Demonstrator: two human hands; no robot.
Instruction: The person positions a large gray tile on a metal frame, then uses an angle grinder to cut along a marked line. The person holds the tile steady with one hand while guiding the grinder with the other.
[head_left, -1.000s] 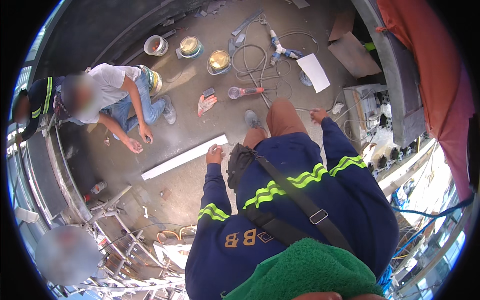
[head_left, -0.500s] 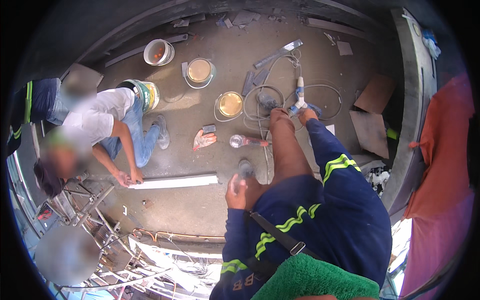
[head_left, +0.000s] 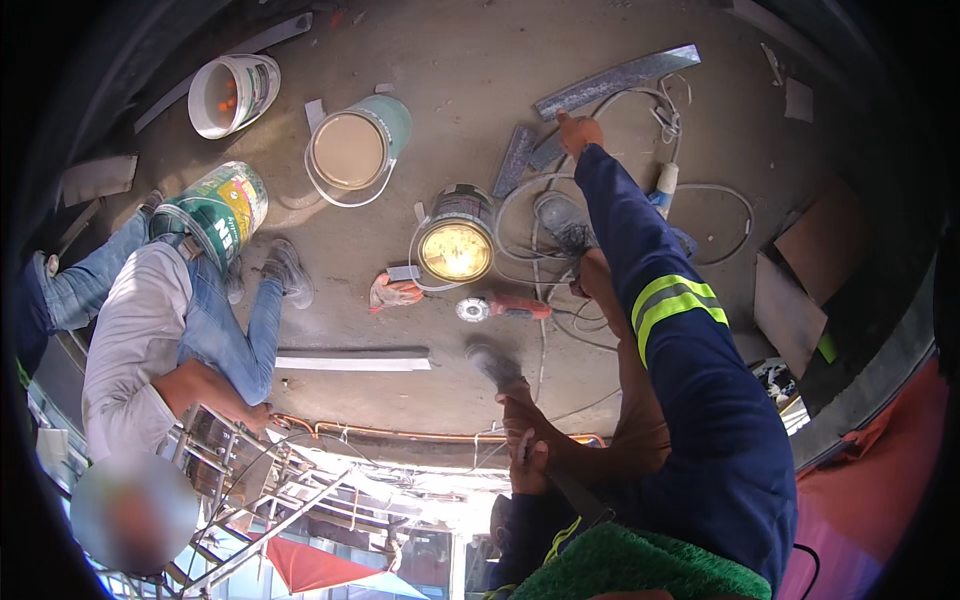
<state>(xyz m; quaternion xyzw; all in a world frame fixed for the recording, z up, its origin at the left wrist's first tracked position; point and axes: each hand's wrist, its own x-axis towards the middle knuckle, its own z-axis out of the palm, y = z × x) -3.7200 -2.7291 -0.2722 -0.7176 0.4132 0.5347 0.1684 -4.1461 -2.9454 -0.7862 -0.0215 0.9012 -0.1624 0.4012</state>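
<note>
My right hand (head_left: 580, 134) reaches far forward, index finger stretched to the near edge of a long dark stone strip (head_left: 620, 80). Just beside it lie two short dark stone pieces, one of them (head_left: 515, 160) fully visible, the other partly hidden by the hand. Close to my bent knee, my left hand (head_left: 530, 468) is closed, and what it may hold is too small to make out. A pale cable with a blue and white connector (head_left: 663, 190) curls over the floor right of my forearm. An angle grinder (head_left: 503, 307) with a red body rests near my foot.
Left of the grinder stand an open tin (head_left: 455, 250), a lidded pail (head_left: 350, 150), a white bucket (head_left: 235, 95) and a green bucket (head_left: 215, 210). A co-worker (head_left: 150, 310) crouches by a white strip (head_left: 352, 361). Scaffolding (head_left: 225, 470) lies beyond the orange-piped edge. Brown boards (head_left: 790, 310) lie right.
My right hand has left the connector and moved forward to the stone strip. My left hand has come back toward my body. The co-worker's hands have moved off the white strip.
</note>
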